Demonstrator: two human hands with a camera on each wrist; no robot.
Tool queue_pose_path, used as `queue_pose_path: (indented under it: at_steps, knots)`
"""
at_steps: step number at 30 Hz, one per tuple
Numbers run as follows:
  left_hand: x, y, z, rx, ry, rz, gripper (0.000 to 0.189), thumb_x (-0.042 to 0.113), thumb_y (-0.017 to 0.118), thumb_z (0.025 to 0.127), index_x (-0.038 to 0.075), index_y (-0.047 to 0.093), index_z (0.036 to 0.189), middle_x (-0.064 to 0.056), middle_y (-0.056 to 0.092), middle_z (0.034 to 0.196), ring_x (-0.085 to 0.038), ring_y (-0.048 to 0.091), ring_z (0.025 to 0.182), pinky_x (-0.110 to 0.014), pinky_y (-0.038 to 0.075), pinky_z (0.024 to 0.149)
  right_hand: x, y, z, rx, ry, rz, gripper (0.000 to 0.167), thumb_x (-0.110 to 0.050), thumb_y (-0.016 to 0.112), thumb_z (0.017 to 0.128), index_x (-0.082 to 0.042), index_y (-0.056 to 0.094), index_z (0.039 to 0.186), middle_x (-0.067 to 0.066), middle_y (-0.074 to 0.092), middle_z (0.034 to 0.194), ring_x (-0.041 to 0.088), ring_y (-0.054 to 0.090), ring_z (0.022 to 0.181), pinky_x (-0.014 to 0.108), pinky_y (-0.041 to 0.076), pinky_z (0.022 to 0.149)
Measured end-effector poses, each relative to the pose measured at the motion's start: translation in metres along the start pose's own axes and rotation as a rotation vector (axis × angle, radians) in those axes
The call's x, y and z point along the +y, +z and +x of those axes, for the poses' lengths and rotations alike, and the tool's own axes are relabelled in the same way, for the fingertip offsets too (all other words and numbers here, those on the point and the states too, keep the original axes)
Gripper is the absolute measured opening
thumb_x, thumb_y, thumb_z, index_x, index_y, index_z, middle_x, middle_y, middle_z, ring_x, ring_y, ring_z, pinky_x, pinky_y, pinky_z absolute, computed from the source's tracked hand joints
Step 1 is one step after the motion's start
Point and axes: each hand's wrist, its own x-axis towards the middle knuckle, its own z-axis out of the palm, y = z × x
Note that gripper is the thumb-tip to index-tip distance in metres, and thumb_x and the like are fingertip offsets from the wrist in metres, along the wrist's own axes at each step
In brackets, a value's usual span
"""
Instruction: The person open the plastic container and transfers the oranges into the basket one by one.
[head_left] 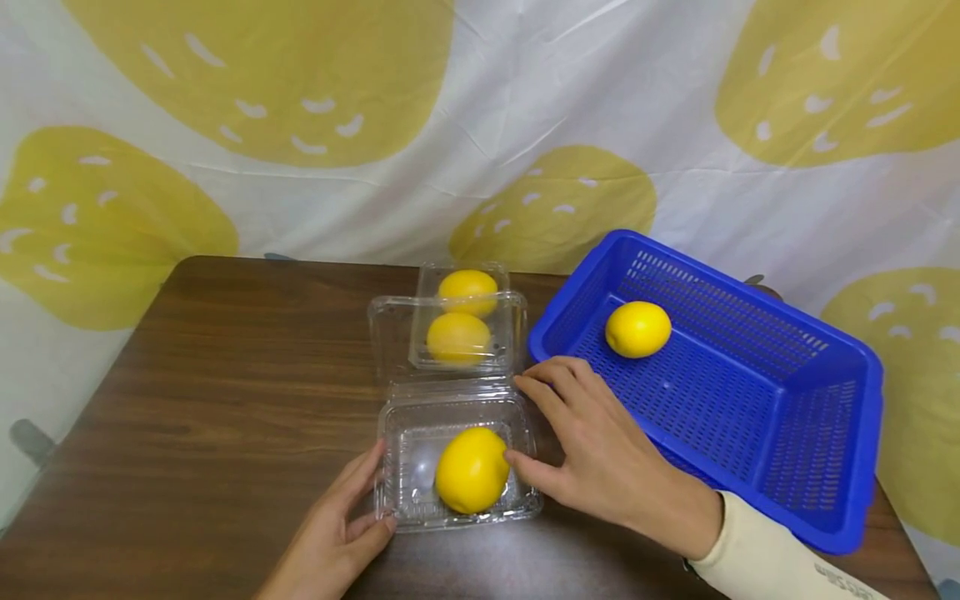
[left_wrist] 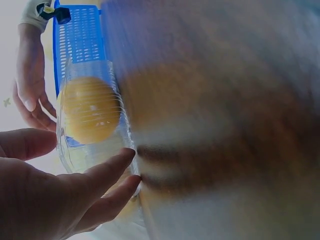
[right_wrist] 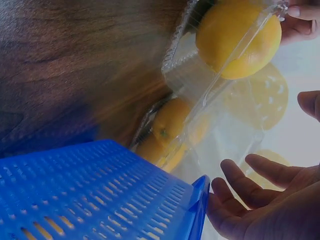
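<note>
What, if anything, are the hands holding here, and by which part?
The left hand holds the nearest clear container by its left side, near the front corner; the right hand holds nothing.

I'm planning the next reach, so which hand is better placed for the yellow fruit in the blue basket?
Probably the right hand: it's beside the blue basket, nearer the yellow fruit inside, and appears to hold nothing. The left hand is farther off, touching the clear container.
</note>
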Motion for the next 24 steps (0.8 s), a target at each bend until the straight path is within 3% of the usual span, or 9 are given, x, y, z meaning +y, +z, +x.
queue_pose_path:
  at_steps: [24]
  knots:
    - [0.000, -0.001, 0.000, -0.005, 0.010, 0.011, 0.089, -0.018, 0.072, 0.091, -0.006, 0.030, 0.169, -0.033, 0.025, 0.175, -0.061, 0.039, 0.151, -0.036, 0.059, 0.104, -0.016, 0.019, -0.010, -0.125, 0.004, -0.018, 0.074, -0.049, 0.086, 0.087, -0.003, 0.068, 0.143, 0.013, 0.065, 0.140, 0.029, 0.057, 0.125, 0.047, 0.053, 0.105]
